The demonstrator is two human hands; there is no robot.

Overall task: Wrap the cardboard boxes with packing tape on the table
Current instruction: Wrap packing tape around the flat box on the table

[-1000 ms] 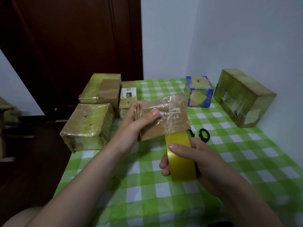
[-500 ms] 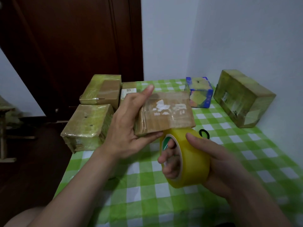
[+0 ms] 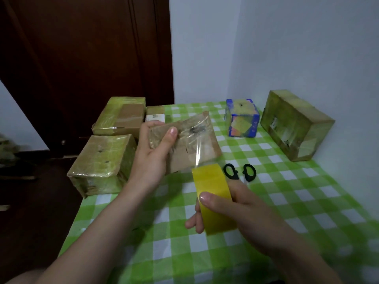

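Observation:
My left hand (image 3: 152,156) grips a small flat cardboard box (image 3: 196,148) by its left end, holding it tilted above the table with the thumb on top. Clear tape lies shiny over the box's top face. A strip of tape runs from the box's near edge down to a yellow tape roll (image 3: 213,197). My right hand (image 3: 235,212) grips that roll just below and right of the box, thumb across its outer face and fingers through the core.
Black-handled scissors (image 3: 240,172) lie on the green checked tablecloth (image 3: 297,201) behind the roll. Taped boxes (image 3: 102,162) (image 3: 121,115) stand at the left edge, a larger one (image 3: 295,124) by the right wall, and a blue box (image 3: 241,117) at the back.
The box has turned in my left hand, showing another taped face. My right hand has swung the roll from side-on to edge-on, drawing tape over the box.

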